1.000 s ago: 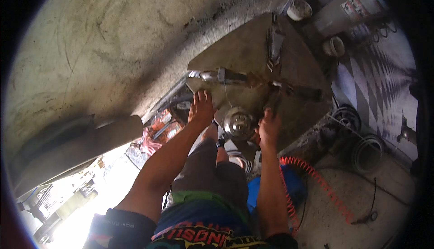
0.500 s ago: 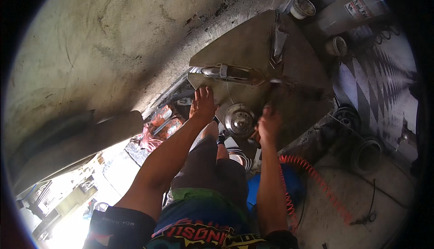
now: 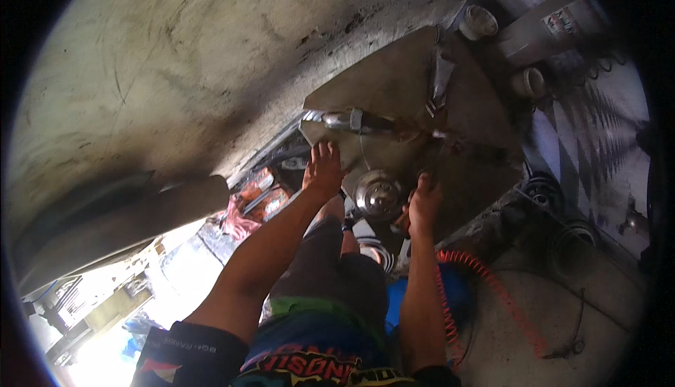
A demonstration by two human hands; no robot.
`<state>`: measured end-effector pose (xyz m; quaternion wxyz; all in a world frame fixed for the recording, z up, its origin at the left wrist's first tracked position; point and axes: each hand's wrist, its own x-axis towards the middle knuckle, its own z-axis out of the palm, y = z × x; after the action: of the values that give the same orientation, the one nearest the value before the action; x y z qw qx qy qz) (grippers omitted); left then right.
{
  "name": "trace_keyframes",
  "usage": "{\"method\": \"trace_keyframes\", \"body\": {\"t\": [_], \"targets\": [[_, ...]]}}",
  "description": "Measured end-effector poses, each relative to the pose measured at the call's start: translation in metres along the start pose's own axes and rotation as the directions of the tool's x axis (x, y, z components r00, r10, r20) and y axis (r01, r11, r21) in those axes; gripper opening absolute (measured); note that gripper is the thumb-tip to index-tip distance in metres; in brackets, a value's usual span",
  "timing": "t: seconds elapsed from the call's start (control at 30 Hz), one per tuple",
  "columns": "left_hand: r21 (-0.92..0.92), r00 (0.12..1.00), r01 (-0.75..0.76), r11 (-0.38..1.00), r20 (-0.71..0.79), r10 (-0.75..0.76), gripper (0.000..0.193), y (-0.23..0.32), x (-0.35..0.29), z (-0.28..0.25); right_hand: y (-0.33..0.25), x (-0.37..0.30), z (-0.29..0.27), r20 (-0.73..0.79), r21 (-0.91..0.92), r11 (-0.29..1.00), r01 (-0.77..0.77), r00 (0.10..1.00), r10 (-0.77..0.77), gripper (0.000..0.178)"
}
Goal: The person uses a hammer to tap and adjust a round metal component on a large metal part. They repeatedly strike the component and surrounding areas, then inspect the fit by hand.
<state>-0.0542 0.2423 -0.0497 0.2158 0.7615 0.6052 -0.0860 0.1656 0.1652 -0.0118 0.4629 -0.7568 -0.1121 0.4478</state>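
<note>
Round metal hub (image 3: 378,194) between both hands; left hand (image 3: 323,170) open, flat on the metal plate (image 3: 394,85); right hand (image 3: 424,204) gripping a dark tool (image 3: 434,162).

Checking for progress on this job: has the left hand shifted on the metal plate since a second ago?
No. The left hand lies flat just below the chrome cylinder, left of the round hub, as before.
</note>
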Motion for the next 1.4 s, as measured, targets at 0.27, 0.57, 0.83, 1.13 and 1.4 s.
{"method": "trace_keyframes", "body": {"t": [0.27, 0.57, 0.83, 1.13, 1.4], "targets": [[0.011, 0.999, 0.037, 0.999, -0.01, -0.037, 0.087, -0.001, 0.003, 0.015, 0.004, 0.005, -0.006, -0.047, -0.022, 0.994, -0.107, 0.993, 0.106, 0.025], [-0.006, 1.0, 0.014, 1.0, 0.017, -0.014, 0.089, 0.004, -0.003, 0.005, -0.001, 0.01, 0.006, 0.095, -0.209, 0.977, -0.038, 0.994, 0.059, 0.043], [0.343, 0.998, -0.054, 0.938, 0.0, 0.057, 0.066, -0.013, 0.023, 0.075, 0.04, 0.051, -0.092, 0.072, -0.221, 0.965, 0.14, 0.989, -0.127, 0.03], [0.045, 0.985, 0.155, 0.987, -0.082, -0.151, 0.056, 0.028, 0.04, 0.13, 0.026, 0.123, -0.124, 0.143, -0.412, 0.889, 0.202, 0.977, -0.156, 0.037], [-0.133, 0.939, 0.185, 0.974, -0.269, -0.215, 0.048, 0.034, 0.062, 0.134, -0.002, 0.123, -0.077, 0.241, -0.511, 0.818, 0.264, 0.957, -0.159, 0.037]]}}
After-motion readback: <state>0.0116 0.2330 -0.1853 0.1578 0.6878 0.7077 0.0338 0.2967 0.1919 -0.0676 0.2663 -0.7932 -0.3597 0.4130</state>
